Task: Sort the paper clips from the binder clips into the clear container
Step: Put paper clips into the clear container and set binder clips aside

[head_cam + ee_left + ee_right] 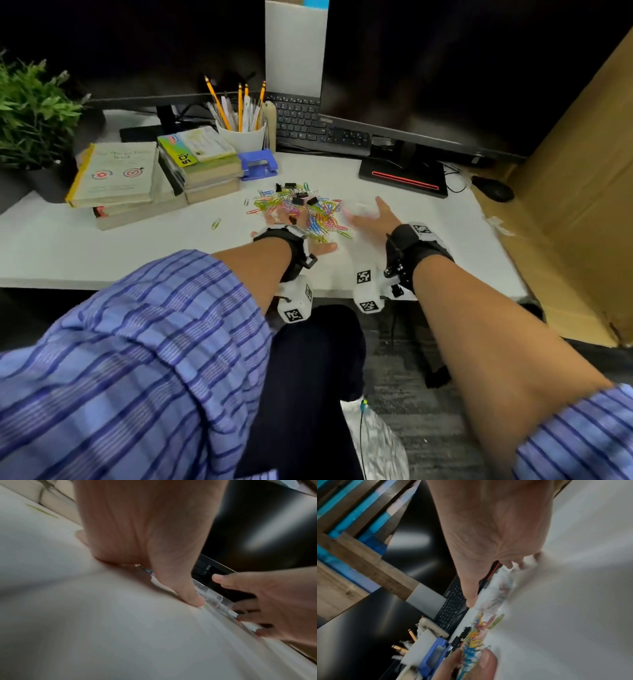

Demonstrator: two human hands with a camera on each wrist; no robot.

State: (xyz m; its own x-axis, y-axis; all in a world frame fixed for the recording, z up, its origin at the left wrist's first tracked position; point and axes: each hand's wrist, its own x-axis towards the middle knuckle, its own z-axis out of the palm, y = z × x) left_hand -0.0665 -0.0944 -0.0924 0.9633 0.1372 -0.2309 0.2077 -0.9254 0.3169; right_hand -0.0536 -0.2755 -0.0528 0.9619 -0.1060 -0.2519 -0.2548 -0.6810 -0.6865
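Observation:
A heap of coloured paper clips (308,212) mixed with black binder clips (301,199) lies mid-desk. My left hand (294,229) lies palm down on the heap's near side, fingers spread among the clips and thumb (193,599) pressed to the desk. The left wrist view hides those fingers behind the palm. To the right, my right hand (368,214) is blurred, with spread fingers (240,580) at the clear container (212,596), which stands just right of the heap. In the right wrist view my right palm (488,534) hovers over the clips (479,630). Neither hand grips anything I can make out.
Two stacks of books (116,178) and a blue hole punch (257,164) sit left of the heap, behind them a white pencil cup (241,137). A keyboard (308,123), a monitor base (404,178) and a mouse (493,188) stand behind and right. One green clip (215,223) lies apart.

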